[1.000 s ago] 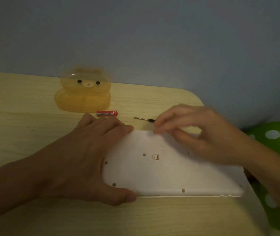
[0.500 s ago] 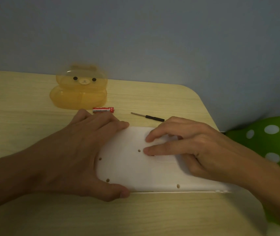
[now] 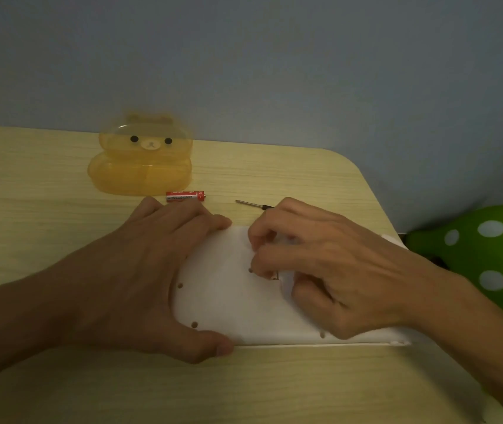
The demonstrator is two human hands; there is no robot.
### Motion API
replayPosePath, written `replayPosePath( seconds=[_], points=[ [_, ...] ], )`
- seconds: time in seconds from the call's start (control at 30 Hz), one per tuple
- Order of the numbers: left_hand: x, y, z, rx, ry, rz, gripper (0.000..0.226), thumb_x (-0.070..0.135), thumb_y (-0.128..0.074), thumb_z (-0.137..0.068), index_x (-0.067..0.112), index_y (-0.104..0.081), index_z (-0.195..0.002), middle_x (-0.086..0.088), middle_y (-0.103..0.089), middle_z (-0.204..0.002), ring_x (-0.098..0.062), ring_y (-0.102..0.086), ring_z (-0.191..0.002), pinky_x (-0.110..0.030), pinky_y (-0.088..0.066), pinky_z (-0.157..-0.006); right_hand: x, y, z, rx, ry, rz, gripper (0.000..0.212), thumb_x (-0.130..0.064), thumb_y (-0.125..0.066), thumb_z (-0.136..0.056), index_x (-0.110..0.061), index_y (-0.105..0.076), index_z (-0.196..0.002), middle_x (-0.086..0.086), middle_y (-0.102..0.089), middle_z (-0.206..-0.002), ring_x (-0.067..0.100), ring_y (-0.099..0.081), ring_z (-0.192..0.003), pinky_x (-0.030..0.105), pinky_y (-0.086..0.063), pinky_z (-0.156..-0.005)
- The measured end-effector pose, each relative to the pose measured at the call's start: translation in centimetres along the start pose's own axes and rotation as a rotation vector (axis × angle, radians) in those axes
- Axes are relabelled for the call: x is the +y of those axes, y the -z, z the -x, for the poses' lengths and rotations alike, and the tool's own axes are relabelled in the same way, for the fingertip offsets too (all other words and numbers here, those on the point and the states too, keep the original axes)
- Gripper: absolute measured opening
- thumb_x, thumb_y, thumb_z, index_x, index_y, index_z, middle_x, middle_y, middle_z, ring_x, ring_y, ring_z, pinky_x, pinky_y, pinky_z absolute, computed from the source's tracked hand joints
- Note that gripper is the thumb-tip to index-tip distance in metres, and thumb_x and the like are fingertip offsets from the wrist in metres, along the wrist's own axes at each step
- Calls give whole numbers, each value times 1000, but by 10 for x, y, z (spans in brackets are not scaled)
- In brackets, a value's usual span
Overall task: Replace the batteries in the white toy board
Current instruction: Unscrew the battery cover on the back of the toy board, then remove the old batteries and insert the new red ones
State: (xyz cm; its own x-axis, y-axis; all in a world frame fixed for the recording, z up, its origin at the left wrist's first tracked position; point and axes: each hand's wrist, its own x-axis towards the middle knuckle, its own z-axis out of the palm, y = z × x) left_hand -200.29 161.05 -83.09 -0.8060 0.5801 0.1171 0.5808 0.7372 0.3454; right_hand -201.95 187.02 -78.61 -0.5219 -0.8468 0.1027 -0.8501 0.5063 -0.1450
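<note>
Dim light falls on a pale wood-grain worktop point(image 3: 274, 166) set against a plain blue-grey wall point(image 3: 274, 71). The white toy board point(image 3: 229, 301) lies flat and face-down near the front edge of the worktop, its back panel showing several small round screw holes. The left hand point(image 3: 140, 280) is spread flat over the board's left end, fingers reaching over the far edge and thumb pressed against the near edge, bracing it without closing around anything. The right hand point(image 3: 329, 270) rests on the middle of the board with fingers curled inward, fingertips pinched at a small recess in the panel; whether anything is held between them cannot be determined, as the fingers cover that spot. A red battery point(image 3: 185, 196) lies on its side on the worktop just beyond the left hand's fingertips, apart from the board. A small screwdriver point(image 3: 251, 204) lies beyond the board, its handle end hidden behind the right hand. A translucent orange bear-faced case point(image 3: 140, 166) stands further back, just behind the battery. A green item with white dots point(image 3: 482, 255) sits off the worktop's right side.
</note>
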Motion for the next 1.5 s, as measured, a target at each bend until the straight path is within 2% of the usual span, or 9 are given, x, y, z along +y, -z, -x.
replayPosePath(
  seconds=[0.1, 0.2, 0.33, 0.5, 0.83, 1.1, 1.23, 1.37, 1.5],
  points=[
    [0, 9, -4, -53, -34, 4, 114, 102, -48, -62, 28, -40, -148, 19, -45, -127, 3, -32, -98, -18, -33, -84, -1, -1, -4, -60, -56, 6, 15, -27, -58, -84, -17, -62, -94, 0, -56, -106, 25, -48, -90, 37, -42, -77],
    [-1, 10, -3, -61, -38, 12, 116, 103, -46, -61, 28, -38, -149, 19, -43, -128, 5, -34, -104, -16, -33, -88, -1, 5, 2, 27, -72, -107, 17, -17, -67, -85, -17, -52, -93, -2, -52, -96, 21, -47, -84, 33, -42, -71],
    [-2, 11, -2, -57, -33, -4, 117, 103, -45, -61, 26, -40, -149, 17, -46, -128, -2, -32, -99, -18, -35, -88, 12, 18, 20, 95, -161, -295, 20, -26, -74, -91, -23, -59, -104, -14, -62, -95, 18, -63, -86, 35, -53, -73],
    [-4, 14, -1, -56, -17, -28, 120, 105, -45, -58, 25, -45, -148, 15, -48, -128, -9, -38, -97, -35, -46, -82, 39, 20, 10, 369, -346, -570, 36, -23, -82, -81, -5, -70, -110, 5, -75, -109, 22, -75, -93, 37, -62, -85],
    [-3, 22, 10, -82, 26, -69, 122, 106, -47, -53, 34, -39, -151, 23, -43, -132, -11, -44, -100, -43, -53, -82, 125, -18, -6, 300, -718, -300, 36, -38, -93, -72, -28, -82, -105, -12, -77, -99, -1, -68, -89, 26, -54, -85],
    [-7, 20, 7, -83, -6, -80, 120, 105, -52, -53, 34, -38, -149, 19, -49, -134, -12, -53, -103, -48, -54, -86, 125, -22, 0, 252, -736, -308, 46, -39, -90, -76, -29, -78, -119, -11, -75, -122, 7, -65, -115, 30, -49, -104],
    [-8, 24, 0, -63, -85, -106, 115, 104, -51, -57, 32, -41, -147, 14, -52, -136, -17, -58, -114, -51, -54, -91, 74, 1, 31, 350, -589, -233, 43, -48, -79, -83, -31, -77, -122, -25, -71, -123, -1, -62, -122, 29, -45, -113],
    [6, 22, -19, -54, -202, -70, 97, 99, -47, -69, 42, -45, -147, 19, -50, -135, -11, -49, -118, -37, -44, -93, 23, 22, 58, 72, -565, -371, 86, -87, -70, -61, -52, -59, -139, -40, -50, -146, -21, -38, -139, 15, -27, -117],
    [33, 15, -49, -36, -339, -69, 70, 87, -45, -84, 45, -53, -139, 18, -50, -124, -4, -44, -106, -22, -34, -89, 17, 18, 53, -182, -487, -285, 119, -89, -74, -51, -49, -36, -156, -37, -27, -162, -14, -23, -149, 28, -23, -127]
  ],
)
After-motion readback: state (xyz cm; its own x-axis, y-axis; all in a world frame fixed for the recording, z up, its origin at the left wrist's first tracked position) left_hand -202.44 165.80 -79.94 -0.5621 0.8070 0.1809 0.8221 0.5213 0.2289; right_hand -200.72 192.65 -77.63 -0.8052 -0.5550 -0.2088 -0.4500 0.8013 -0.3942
